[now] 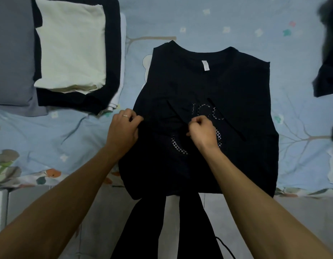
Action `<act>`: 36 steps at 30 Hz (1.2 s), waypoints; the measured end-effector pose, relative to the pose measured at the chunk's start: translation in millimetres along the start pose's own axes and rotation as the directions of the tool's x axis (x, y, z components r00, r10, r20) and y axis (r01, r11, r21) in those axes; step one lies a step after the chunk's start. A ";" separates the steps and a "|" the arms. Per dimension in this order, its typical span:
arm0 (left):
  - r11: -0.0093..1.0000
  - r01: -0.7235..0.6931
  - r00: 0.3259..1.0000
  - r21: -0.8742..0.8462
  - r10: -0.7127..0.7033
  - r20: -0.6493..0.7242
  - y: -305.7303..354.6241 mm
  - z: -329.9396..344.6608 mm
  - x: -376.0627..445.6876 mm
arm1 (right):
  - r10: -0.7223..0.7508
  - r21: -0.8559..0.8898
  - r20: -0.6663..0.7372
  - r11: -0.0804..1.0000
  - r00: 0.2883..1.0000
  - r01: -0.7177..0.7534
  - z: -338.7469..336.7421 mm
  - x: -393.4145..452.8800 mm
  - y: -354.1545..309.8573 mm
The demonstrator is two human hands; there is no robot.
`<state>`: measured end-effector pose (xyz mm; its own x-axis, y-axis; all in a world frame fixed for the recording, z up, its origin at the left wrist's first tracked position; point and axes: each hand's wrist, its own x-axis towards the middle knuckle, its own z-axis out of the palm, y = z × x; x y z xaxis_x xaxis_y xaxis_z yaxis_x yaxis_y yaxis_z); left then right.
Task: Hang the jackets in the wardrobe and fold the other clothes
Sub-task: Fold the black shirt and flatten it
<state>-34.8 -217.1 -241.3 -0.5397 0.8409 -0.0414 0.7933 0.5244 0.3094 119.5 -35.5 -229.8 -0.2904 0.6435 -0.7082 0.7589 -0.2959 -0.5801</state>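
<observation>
A black cotton T-shirt with a dotted white print (208, 81) lies flat on the pale blue patterned bedsheet (199, 21), hem nearest the person. The left hand (124, 128) pinches its left edge; the right hand (203, 134) grips fabric at the middle. Farther left sits a folded cream garment (70, 43) atop folded black clothes (113, 53), beside a grey pillow (10, 53). Dark clothing (328, 71) lies at the far right.

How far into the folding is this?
Done: a cream folded garment sits on a black folded one beside the grey pillow. In hand: the black T-shirt lies flat on the bedsheet, left hand and right hand gripping fabric along its left side. Left: dark clothes at the right edge. No wardrobe in view.
</observation>
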 end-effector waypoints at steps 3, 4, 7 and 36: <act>0.989 -0.148 0.989 0.007 0.148 0.022 5.8 -0.2 6.4 | -0.033 -0.064 0.048 0.997 0.998 0.036 0.6 5.6 -18.8; 0.988 -0.157 0.987 0.001 0.157 0.034 7.7 -0.7 7.7 | -0.035 -0.106 0.080 0.993 0.996 0.043 1.3 8.5 -21.8; 0.994 -0.110 0.991 -0.026 0.112 0.077 9.6 -6.1 7.1 | -0.074 -0.181 0.051 0.980 0.996 0.082 -1.1 10.8 -19.8; 0.934 0.312 0.949 -0.173 -0.301 0.089 11.4 -11.9 -23.2 | -0.418 -0.508 0.071 0.766 0.906 0.394 -19.2 11.0 -12.0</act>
<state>-16.6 -232.2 -225.5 -0.7261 0.6524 -0.2171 0.5237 0.7293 0.4402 118.4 -11.3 -222.9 -0.6219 0.6561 -0.4275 0.7632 0.3855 -0.5186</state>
